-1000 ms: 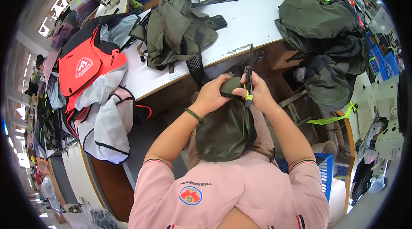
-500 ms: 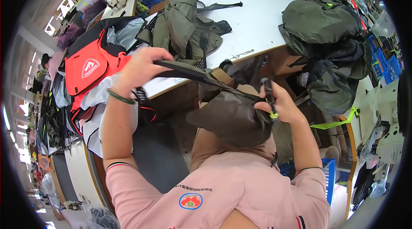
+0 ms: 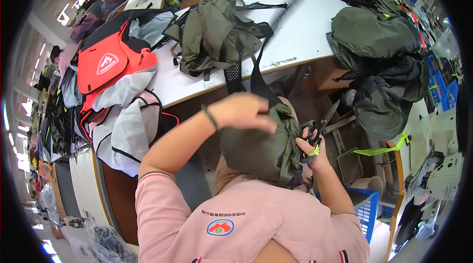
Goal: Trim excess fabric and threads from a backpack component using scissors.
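A dark olive fabric backpack [image 3: 258, 149] lies bunched on my lap. Over it my left hand [image 3: 242, 111] is smeared by motion, its fingers stretched out and apart with nothing seen in them. From the backpack a black strap [image 3: 257, 77] runs up past the table's edge; beyond it, a blurred mesh piece [image 3: 288, 12] stands above the tabletop. My right hand [image 3: 315, 153] grips scissors [image 3: 326, 121], the blades pointing up and away to the right, beside the backpack's right side. A bright yellow-green bit [image 3: 316, 150] shows at that hand.
On the white table [image 3: 308, 34] lies another olive backpack [image 3: 217, 31]. Red and black bags [image 3: 106, 63] are piled left, above a grey-white one [image 3: 129, 132]. More dark green bags [image 3: 377, 34] hang at the right, near a sewing machine [image 3: 443, 164]. A blue crate [image 3: 365, 211] stands low right.
My left hand has let go of the strap and come down over the backpack. The strap now reaches toward the table. In my right hand, the scissors' blades now point up.
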A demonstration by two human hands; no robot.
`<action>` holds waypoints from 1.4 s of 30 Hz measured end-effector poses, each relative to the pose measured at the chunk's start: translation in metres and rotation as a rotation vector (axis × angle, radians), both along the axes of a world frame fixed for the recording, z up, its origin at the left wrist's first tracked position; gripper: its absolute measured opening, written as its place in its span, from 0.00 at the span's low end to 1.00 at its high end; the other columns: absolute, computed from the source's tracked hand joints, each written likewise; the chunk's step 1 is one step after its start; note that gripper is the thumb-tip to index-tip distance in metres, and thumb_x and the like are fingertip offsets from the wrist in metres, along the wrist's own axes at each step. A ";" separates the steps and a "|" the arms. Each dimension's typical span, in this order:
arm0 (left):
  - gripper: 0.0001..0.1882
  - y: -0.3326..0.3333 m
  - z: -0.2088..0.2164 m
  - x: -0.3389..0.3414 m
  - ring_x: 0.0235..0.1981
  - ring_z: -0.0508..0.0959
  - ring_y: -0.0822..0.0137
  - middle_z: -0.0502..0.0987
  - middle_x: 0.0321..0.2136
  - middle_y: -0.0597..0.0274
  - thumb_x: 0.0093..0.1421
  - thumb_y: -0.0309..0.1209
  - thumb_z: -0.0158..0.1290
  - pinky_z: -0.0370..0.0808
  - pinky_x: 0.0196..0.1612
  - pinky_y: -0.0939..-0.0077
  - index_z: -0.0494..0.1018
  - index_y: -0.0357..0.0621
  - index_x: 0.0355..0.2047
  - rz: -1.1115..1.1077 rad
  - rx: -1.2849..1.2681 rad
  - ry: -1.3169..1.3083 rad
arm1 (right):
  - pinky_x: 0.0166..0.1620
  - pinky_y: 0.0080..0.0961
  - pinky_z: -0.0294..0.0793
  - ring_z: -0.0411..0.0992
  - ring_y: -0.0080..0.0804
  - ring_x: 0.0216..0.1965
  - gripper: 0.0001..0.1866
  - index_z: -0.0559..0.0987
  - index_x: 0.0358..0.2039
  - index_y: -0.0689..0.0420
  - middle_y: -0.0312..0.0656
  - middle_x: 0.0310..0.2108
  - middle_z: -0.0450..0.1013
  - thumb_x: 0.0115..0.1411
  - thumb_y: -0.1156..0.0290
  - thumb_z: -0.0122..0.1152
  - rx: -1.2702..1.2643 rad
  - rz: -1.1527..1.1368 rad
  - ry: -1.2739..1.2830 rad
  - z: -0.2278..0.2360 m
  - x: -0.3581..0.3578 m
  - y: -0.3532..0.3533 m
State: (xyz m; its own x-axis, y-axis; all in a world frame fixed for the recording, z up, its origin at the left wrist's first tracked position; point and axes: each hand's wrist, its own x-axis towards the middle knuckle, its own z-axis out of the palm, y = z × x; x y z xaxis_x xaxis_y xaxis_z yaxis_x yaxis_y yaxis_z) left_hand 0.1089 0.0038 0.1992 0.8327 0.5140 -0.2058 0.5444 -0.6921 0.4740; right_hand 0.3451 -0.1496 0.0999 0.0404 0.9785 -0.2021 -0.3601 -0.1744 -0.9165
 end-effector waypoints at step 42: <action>0.08 0.014 0.027 -0.101 0.32 0.74 0.78 0.73 0.29 0.70 0.65 0.28 0.52 0.69 0.33 0.75 0.66 0.42 0.41 0.646 -0.241 -0.541 | 0.46 0.22 0.68 0.69 0.22 0.40 0.19 0.73 0.40 0.58 0.31 0.38 0.71 0.49 0.77 0.71 0.393 -0.155 -0.053 0.089 0.022 0.062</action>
